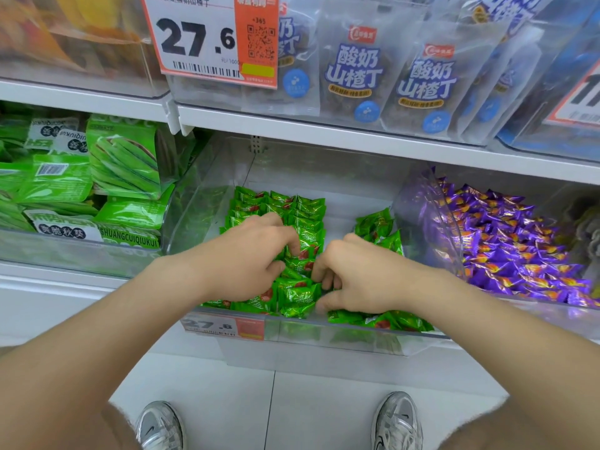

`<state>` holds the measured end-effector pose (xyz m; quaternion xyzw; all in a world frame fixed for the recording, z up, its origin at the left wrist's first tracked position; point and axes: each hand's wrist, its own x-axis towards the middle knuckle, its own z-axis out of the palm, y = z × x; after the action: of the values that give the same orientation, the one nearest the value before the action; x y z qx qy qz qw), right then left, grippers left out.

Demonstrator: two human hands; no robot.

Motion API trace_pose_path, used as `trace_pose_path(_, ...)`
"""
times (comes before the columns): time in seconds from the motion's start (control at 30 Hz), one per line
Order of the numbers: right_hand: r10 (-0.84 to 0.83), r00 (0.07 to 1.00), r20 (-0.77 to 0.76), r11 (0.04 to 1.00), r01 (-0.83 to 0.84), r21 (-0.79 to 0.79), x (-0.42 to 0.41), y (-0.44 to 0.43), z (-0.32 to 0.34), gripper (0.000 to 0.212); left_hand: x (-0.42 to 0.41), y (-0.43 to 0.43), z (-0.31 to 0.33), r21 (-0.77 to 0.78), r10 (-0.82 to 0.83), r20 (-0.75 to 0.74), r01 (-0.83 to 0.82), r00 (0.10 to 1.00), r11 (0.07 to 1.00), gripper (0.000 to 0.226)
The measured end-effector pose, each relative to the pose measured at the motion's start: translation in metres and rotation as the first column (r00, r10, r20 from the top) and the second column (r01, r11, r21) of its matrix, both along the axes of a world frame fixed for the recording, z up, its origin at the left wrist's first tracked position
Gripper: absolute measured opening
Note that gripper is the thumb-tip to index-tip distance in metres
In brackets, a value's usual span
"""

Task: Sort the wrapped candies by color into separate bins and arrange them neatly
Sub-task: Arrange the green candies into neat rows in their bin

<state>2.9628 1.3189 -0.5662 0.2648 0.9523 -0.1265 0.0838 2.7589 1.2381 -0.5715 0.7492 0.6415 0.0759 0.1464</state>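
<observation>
Both your hands are down in the clear bin [341, 339] now. The left hand [250, 258] and the right hand [357, 277] are knuckles up, almost meeting over the middle. The green candies [297, 292] you're working sit right in the gap between them, piled loose against the front wall just behind the price tag [224, 326].

Your left fingers are curled down with the thumb tucked under, pinching green candies at the top of that heap. Your right fingers are curled in as well, thumb low by the front edge, closed round candies on the near side. The fingertips themselves are buried, so exactly how many each hand has is not clear.

Here's what matters: the tidy rows [279, 204] stand at the back left, straight ahead of your left knuckles, running away from you. That hand is the nearer one, so I'd expect the next candies to go forward and slightly left, long side square to the rows. The stray clump [375, 227] at the back right lies beyond your right hand. The purple candies [506, 241] are in the neighbouring bin, well off to the right.
</observation>
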Motion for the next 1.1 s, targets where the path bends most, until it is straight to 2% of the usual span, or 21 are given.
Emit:
trace_pose_path(0.13, -0.094, 0.995, -0.034, 0.995, 0.093, -0.031, 0.004, 0.011, 0.012, 0.032, 0.004, 0.005, -0.007, 0.021, -0.028, -0.054, 0.030, 0.998, 0.999, 0.041)
trace_pose_path(0.23, -0.232, 0.963, -0.137, 0.965, 0.246, 0.096, 0.017, 0.033, 0.017, 0.018, 0.004, 0.011, -0.009, 0.028, -0.026, -0.086, 0.028, 0.996, 0.999, 0.043)
trace_pose_path(0.3, -0.254, 0.964, -0.076, 0.952, 0.264, 0.155, 0.019, 0.039, 0.014, 0.024, 0.006, 0.015, -0.011, 0.031, -0.043, -0.083, 0.046, 0.996, 0.998, 0.045)
trace_pose_path(0.4, -0.167, 0.982, 0.086, 0.977, 0.153, 0.151, 0.008, 0.033, 0.006, 0.039, 0.012, 0.021, -0.014, 0.069, -0.096, -0.100, 0.104, 0.990, 0.992, 0.038)
trace_pose_path(0.57, -0.200, 0.967, 0.156, 0.972, 0.175, 0.160, -0.006, 0.035, -0.007, 0.051, 0.014, 0.027, -0.017, 0.109, -0.115, -0.283, 0.151, 0.952, 0.982, 0.028)
trace_pose_path(0.73, -0.324, 0.942, 0.089, 0.943, 0.313, 0.116, -0.007, 0.044, -0.004, 0.014, 0.012, 0.030, -0.013, 0.121, -0.081, -0.226, 0.111, 0.971, 0.987, 0.027)
trace_pose_path(0.8, -0.366, 0.929, 0.062, 0.930, 0.363, 0.057, -0.004, 0.046, -0.003, 0.010, 0.013, 0.031, -0.012, 0.147, -0.061, -0.193, 0.090, 0.979, 0.985, 0.028)
trace_pose_path(0.9, -0.425, 0.901, -0.087, 0.905, 0.426, -0.015, 0.000, 0.051, 0.005, 0.009, 0.016, 0.036, -0.013, 0.252, -0.038, -0.046, 0.049, 0.998, 0.967, 0.036)
trace_pose_path(0.97, -0.512, 0.819, -0.258, 0.856, 0.463, -0.230, 0.003, 0.050, 0.014, 0.018, 0.020, 0.041, -0.011, 0.277, -0.013, 0.169, -0.034, 0.986, 0.960, 0.047)
trace_pose_path(1.03, -0.628, 0.703, -0.333, 0.731, 0.386, -0.563, 0.005, 0.042, 0.020, 0.026, 0.026, 0.043, -0.006, 0.176, 0.080, 0.440, -0.173, 0.895, 0.969, 0.048)
trace_pose_path(1.1, -0.724, 0.599, -0.343, 0.589, 0.276, -0.760, 0.006, 0.035, 0.022, 0.029, 0.031, 0.043, -0.002, 0.011, 0.200, 0.670, -0.279, 0.714, 0.960, 0.039)
